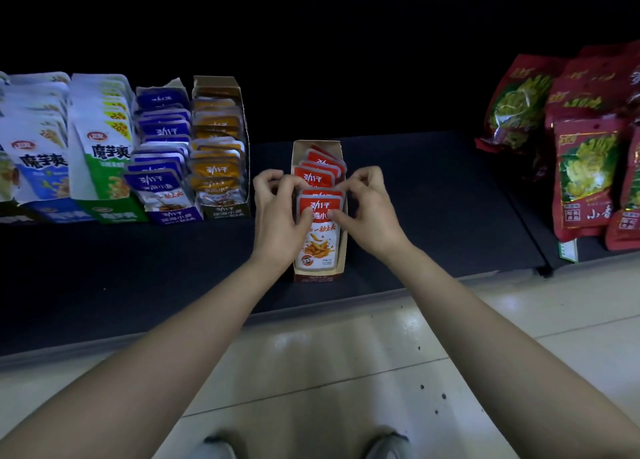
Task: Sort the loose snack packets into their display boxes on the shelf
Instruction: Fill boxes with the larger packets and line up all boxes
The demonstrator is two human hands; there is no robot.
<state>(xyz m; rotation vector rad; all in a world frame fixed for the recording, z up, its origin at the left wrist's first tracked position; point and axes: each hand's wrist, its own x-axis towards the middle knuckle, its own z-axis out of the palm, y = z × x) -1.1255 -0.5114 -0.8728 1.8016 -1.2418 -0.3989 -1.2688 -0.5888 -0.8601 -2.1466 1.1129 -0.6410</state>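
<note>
A narrow cardboard display box (298,154) stands on the dark shelf (433,195) near its front edge, filled with red-and-white snack packets in a row. The front red packet (320,240) stands upright in it. My left hand (280,213) pinches that packet's left top edge, thumb on its face. My right hand (369,206) pinches the right top edge the same way, fingers curled behind the packet. The rear red packets (322,168) lean back behind my fingers.
At the left stand a box of orange packets (218,154), a box of purple packets (162,168) and white konjac bag boxes (100,154). Large red bags (585,174) lie at the right. Pale tiled floor (346,372) lies below the shelf edge.
</note>
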